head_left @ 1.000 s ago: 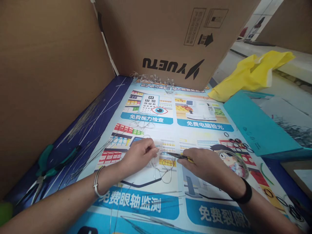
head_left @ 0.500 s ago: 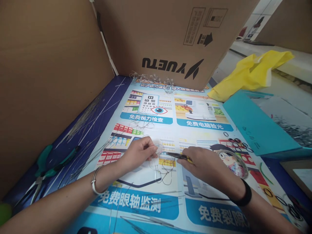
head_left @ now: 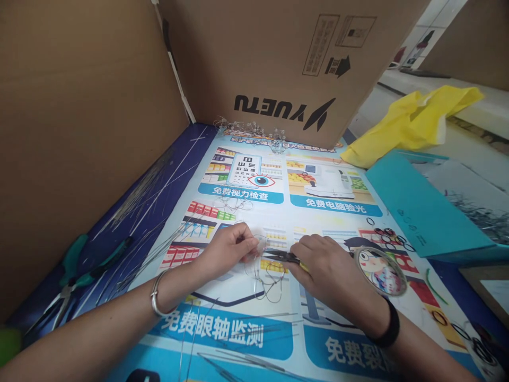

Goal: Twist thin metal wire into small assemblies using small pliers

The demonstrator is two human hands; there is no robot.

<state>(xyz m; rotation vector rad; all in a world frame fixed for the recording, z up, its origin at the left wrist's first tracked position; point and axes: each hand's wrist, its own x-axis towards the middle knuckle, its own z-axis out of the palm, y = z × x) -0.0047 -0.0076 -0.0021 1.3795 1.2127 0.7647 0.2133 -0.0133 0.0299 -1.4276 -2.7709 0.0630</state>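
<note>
My left hand [head_left: 234, 246], with a silver bangle on its wrist, pinches a thin looped wire piece [head_left: 270, 281] near the middle of the printed sheet. Wire loops hang from the fingertips over the sheet. My right hand [head_left: 318, 262], wearing a black wristband, is wrapped round small dark-nosed pliers [head_left: 284, 256] with yellow on the handle. The pliers' jaws are slightly apart and point left at the wire, close to my left fingertips. Whether the jaws touch the wire cannot be made out.
Green-handled pliers [head_left: 69, 284] and loose wires [head_left: 139, 193] lie left. Cardboard [head_left: 278, 58] stands behind finished-looking wire pieces [head_left: 254, 129]. At right are a clear round dish [head_left: 401, 281], black rings [head_left: 392, 239], a teal folder [head_left: 421, 212] and a yellow bag [head_left: 413, 124].
The pliers' jaws have parted slightly. My right hand has shifted a little to the left and its grip has changed. My left hand keeps its pinch, almost unmoved.
</note>
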